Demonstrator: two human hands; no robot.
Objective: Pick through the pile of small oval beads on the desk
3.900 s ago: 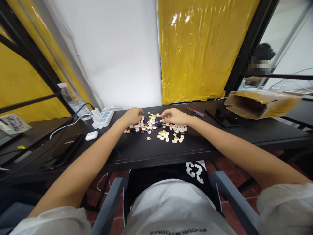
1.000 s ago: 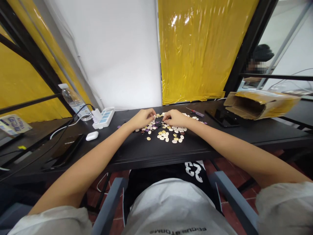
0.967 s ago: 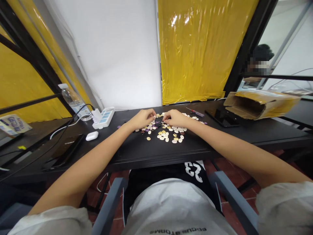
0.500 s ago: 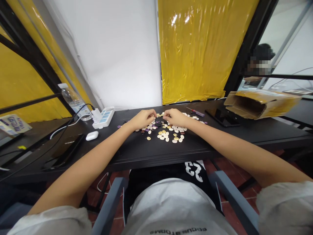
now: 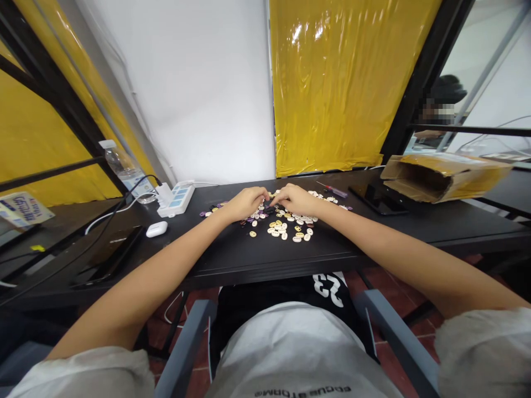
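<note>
Many small oval pieces with holes, like buttons, lie loose on the black desk (image 5: 232, 249), in cream, yellow, purple and black. My left hand (image 5: 249, 202) is over the left part of the heap, its fingers bent and close together; anything between the fingertips is hidden. Across a narrow gap, my right hand (image 5: 295, 199) reaches leftward over the heap with a finger stretched down towards the dark pieces (image 5: 269, 210). It seems to hold nothing. Nearer me lies a group of cream pieces (image 5: 276, 233), with a single yellow piece (image 5: 253, 234) to its left.
A screwdriver (image 5: 337, 191) and a black phone (image 5: 379, 200) lie to the right, beside an open cardboard box (image 5: 446, 174). On the left are a white earphone case (image 5: 156, 229), a power strip (image 5: 178, 200), a water bottle (image 5: 124, 168) and a dark glossy device (image 5: 114, 251).
My right hand's finger has stretched out left and down towards the dark pieces. My left hand has shifted slightly right, narrowing the gap between them.
</note>
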